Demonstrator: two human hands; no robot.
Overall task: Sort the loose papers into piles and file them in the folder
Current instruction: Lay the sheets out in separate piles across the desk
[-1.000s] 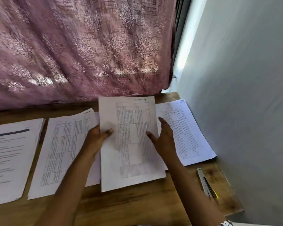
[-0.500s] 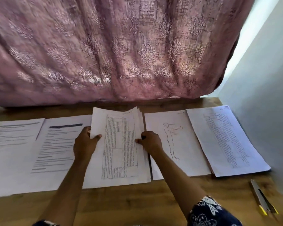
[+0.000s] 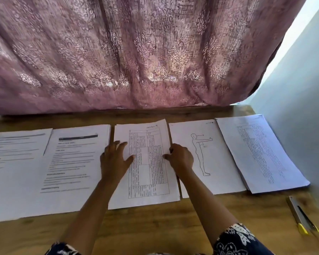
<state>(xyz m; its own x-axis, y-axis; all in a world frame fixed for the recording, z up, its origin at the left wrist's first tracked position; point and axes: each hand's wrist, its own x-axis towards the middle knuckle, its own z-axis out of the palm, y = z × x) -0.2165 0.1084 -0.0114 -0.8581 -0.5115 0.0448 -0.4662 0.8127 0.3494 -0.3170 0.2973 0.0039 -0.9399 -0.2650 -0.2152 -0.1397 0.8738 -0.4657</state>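
- Left hand (image 3: 114,161) lies flat on the gridded sheet (image 3: 147,181), fingers (image 3: 122,145) spread.
- Right hand (image 3: 180,157) pinches that sheet's right edge, fingers curled.

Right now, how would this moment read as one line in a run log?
stage: sorting | left hand: flat on middle sheet | right hand: pinches its right edge | folder: not in view

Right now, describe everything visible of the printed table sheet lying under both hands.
The table sheet is white paper, portrait, printed with a boxed grid of small unreadable text, with a handwritten note at top right. It lies on the wooden desk, in the middle of the row, its left edge overlapping the text pile. The left hand rests spread on its left side; the right hand pinches its right edge.
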